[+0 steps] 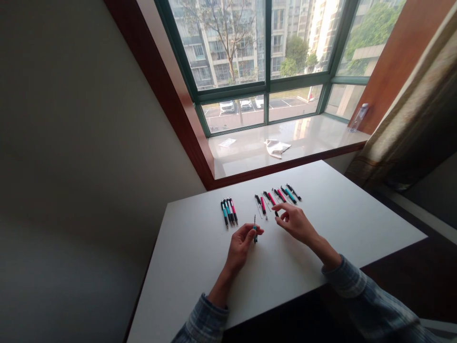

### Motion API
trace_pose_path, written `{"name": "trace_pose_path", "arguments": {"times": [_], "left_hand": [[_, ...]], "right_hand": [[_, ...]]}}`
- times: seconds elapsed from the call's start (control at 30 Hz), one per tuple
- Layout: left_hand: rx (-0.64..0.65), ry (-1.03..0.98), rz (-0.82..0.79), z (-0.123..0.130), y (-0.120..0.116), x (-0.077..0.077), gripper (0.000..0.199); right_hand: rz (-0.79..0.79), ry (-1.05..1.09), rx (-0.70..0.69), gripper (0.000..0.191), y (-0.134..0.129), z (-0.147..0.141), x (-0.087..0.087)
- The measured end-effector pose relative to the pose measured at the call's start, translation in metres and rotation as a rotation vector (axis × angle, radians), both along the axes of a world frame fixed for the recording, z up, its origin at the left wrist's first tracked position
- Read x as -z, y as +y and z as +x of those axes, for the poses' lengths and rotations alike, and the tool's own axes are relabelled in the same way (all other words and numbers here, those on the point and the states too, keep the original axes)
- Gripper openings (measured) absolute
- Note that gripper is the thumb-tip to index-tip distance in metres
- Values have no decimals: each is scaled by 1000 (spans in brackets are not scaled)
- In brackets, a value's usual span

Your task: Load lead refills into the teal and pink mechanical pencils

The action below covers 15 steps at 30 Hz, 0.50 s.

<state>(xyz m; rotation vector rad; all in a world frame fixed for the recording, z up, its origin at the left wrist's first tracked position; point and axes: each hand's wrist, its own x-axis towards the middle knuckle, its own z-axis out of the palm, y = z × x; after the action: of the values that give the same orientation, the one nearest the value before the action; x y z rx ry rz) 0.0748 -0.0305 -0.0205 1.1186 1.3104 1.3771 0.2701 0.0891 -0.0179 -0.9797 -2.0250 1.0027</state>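
Note:
My left hand (240, 245) pinches a partly assembled pen (255, 234), a teal and black barrel held upright with a thin rod sticking out of its top. To its right, my right hand (294, 223) hovers over the table with thumb and forefinger apart. A small black pen part (276, 214) shows between those fingertips; it does not look gripped. Close by lies a small silver pen tip (266, 217). Beyond the right hand, a row of disassembled pens (280, 194) has pink, teal and black barrels with thin white refills. Several assembled pens (229, 212) lie side by side at the left.
The white table (193, 247) stands against a window sill (246, 159). On the sill are a crumpled white wrapper (277, 148), a flat paper piece (227, 142) and a clear bottle (358, 118). A curtain (403, 100) hangs at the right.

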Motion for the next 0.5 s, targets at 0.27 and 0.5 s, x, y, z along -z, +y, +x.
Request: {"name": "trace_pose_path", "arguments": {"times": [0.27,0.5], "left_hand": [[-5,-43,-5,-4,0,7,32],[2,-52,-8,-7,-2,8,31]], "right_hand": [[74,-237,-156,41,1,12,15],[-25,-205,-322,59,10,25,9]]}}
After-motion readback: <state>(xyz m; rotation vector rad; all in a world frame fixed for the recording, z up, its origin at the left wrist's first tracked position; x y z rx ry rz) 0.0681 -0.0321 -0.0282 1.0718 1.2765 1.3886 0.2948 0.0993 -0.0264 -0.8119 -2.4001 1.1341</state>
